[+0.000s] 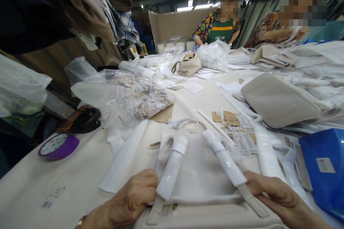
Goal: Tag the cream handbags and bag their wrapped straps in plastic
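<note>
A cream handbag (200, 177) lies flat on the table right in front of me, partly under white protective wrap. Its two handle straps (172, 168) are sleeved in white foam and clear film. My left hand (131, 200) is closed around the bag's near left edge, beside the left strap. My right hand (271, 191) pinches the lower end of the right strap (228, 162) at the bag's near right corner.
Clear bags of tags (139, 102) lie at the left, loose paper tags (233, 127) and another cream bag (279, 100) at the right. A blue tray (326, 170) is at the right edge, a purple tape roll (57, 146) at the left. Two people work at the far end.
</note>
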The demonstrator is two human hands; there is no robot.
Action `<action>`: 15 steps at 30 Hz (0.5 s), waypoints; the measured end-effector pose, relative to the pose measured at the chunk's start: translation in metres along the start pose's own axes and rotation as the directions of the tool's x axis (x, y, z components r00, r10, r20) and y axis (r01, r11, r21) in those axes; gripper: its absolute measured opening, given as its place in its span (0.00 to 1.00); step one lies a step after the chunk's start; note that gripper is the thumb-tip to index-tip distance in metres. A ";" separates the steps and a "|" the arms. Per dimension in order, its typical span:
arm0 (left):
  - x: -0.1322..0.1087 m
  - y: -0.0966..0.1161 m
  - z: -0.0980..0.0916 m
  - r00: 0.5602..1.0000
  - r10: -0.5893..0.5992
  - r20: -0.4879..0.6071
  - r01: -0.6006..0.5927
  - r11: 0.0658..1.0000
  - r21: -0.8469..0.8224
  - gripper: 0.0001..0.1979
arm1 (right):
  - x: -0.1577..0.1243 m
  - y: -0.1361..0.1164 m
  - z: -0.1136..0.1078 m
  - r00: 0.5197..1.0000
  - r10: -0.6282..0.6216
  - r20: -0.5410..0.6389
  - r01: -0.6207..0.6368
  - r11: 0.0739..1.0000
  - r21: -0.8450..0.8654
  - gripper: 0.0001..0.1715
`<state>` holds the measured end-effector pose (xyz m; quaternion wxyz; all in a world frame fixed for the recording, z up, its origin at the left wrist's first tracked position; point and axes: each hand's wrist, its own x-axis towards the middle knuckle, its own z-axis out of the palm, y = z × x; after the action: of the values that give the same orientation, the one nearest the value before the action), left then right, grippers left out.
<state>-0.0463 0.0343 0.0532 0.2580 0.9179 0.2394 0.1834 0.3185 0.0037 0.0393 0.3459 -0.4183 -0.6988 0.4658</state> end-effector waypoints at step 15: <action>-0.029 0.007 -0.010 0.947 -0.312 0.074 0.319 0.897 -0.307 0.17 | -0.035 0.008 -0.009 0.876 0.482 0.008 -0.468 0.847 0.254 0.27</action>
<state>-0.0725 0.0173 0.0588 0.4301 0.8159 0.3497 0.1645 0.3431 -0.0229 0.0319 0.2889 -0.5444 -0.4999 0.6084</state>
